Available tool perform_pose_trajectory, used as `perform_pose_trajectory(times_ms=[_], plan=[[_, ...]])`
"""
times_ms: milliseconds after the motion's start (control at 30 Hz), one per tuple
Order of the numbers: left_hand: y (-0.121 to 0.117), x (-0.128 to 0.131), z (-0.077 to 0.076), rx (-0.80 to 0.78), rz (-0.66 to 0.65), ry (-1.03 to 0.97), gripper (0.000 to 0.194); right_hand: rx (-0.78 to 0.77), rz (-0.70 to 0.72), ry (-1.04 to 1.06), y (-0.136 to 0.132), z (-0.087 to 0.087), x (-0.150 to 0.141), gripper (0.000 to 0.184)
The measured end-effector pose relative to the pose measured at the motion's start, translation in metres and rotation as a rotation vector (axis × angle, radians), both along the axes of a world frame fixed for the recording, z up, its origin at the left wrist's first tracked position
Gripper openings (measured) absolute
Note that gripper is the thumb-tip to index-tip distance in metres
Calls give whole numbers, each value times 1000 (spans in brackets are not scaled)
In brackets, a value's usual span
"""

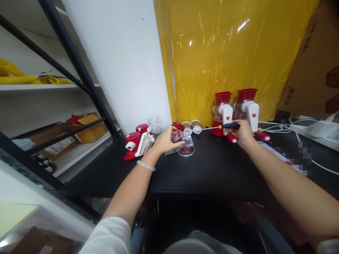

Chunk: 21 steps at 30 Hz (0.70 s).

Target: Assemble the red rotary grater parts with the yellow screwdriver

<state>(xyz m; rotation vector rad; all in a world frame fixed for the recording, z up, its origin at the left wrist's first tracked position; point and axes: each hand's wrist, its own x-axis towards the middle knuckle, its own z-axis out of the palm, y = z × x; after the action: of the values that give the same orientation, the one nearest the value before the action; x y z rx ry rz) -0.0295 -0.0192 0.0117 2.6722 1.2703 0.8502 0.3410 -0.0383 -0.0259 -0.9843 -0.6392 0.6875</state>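
Note:
My left hand [166,141] curls over a clear plastic housing [184,144] lying on the black table [206,169], fingers wrapped on its top. My right hand [243,134] grips a screwdriver [212,128] by its black handle; the shaft points left toward the metal drums [191,126]. Two upright red-and-white grinders [234,109] stand just behind my right hand.
A red-and-white grinder part [137,144] lies left of my left hand, with a clear cup [154,124] behind it. Yellow film [227,56] hangs at the back. A metal shelf rack [79,84] stands left. White cables [286,127] and a cardboard box [309,67] are on the right.

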Motion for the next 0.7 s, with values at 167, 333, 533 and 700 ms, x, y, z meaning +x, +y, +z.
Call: perform_pose_trajectory(times_ms=[167, 333, 533, 700], plan=[[1, 0, -2, 4, -20, -20, 72, -55, -29, 34, -3, 4, -3, 9], [1, 0, -2, 1, -41, -33, 71, -86, -142, -137, -4, 2, -4, 24], [0, 0, -1, 5, -47, -30, 71, -92, -210, -144, -1, -1, -5, 17], [0, 0, -1, -4, -49, -33, 74, -38, -114, -25, 5, -2, 1, 13]])
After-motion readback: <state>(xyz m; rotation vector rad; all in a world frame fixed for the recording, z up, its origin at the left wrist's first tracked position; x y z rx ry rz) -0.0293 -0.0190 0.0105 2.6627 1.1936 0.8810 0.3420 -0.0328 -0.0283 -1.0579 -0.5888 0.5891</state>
